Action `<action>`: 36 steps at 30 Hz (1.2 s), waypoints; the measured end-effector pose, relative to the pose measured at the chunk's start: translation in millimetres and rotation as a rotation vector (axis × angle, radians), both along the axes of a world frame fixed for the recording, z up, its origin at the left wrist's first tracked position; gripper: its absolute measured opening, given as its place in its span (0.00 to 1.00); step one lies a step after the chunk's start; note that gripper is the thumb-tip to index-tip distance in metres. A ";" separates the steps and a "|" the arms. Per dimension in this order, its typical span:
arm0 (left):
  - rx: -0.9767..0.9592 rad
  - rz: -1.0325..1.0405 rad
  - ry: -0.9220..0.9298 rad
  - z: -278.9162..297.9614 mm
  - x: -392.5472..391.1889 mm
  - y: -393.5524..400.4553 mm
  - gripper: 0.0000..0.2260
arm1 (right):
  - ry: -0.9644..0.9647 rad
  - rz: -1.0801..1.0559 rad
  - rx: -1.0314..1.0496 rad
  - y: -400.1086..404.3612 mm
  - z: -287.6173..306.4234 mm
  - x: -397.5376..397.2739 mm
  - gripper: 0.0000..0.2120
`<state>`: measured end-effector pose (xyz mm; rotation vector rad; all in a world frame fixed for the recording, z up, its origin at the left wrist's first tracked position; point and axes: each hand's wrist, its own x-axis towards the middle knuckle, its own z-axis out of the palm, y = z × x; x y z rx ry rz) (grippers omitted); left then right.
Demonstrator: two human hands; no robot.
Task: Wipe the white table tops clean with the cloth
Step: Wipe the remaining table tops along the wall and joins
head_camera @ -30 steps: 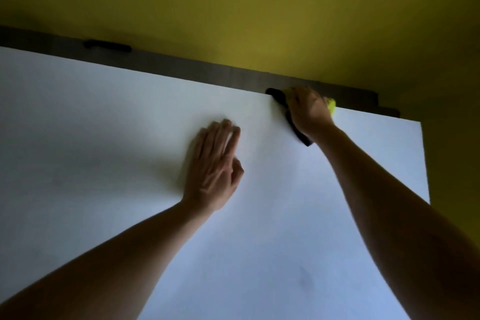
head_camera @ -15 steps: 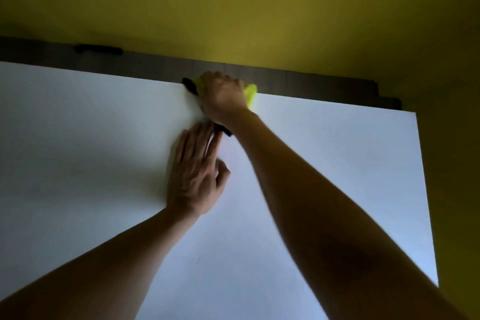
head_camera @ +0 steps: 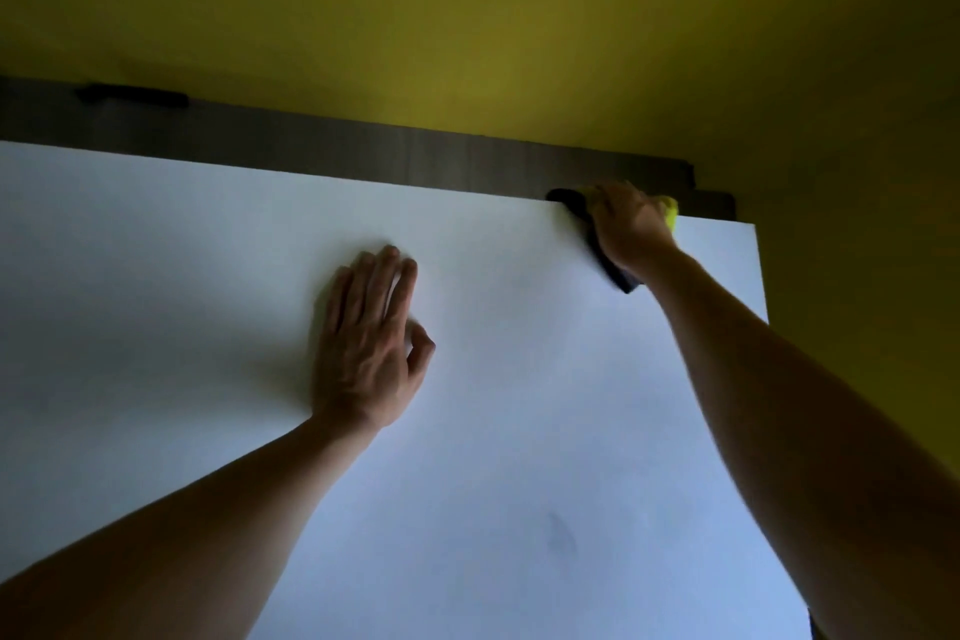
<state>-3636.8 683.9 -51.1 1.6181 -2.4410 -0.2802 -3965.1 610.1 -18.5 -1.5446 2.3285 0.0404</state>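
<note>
A yellow wall point(head_camera: 467, 16) fills everything behind, and below it the white table point(head_camera: 519, 431) spreads wide, running right up to a dark wood-grain strip point(head_camera: 363, 153) along its far edge. A small black fitting point(head_camera: 132, 95) sits on that strip toward the far left. Two bare forearms reach in from the near side across the white top. The left hand point(head_camera: 371, 343) lies flat on the table about the middle, palm down, its fingers straight and close together pointing toward the far edge, the thumb tucked in at the side; its grip is released and holds nothing, only pressing on the surface. The right hand point(head_camera: 631, 224) is stretched well off to the far right corner, well apart from the left, and rests on the cloth point(head_camera: 613, 270) right at the table's far edge, where the white top meets the dark strip. The cloth lies under that hand: a dark part shows on the left side of the hand and trails back along the wrist, and a bright yellow bit peeks out on the right side of the knuckles. The fingers bend down over the cloth, gripping it against the table. The hand and cloth are a little blurred. Nearer to me, on the white top, a faint grey smudge point(head_camera: 558, 530) shows between the two forearms.
</note>
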 end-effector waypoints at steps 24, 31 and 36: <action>-0.076 0.015 -0.022 -1.2 -7.3 4.0 0.28 | -0.070 0.087 -0.118 11.0 3.9 7.4 0.32; 0.001 -0.246 0.043 1.4 -111.5 28.3 0.27 | -0.026 -0.138 -0.119 53.0 -5.6 -133.2 0.30; 0.034 -0.411 0.074 -0.8 -201.4 56.0 0.27 | -0.013 -0.134 -0.150 49.1 -9.7 -125.3 0.19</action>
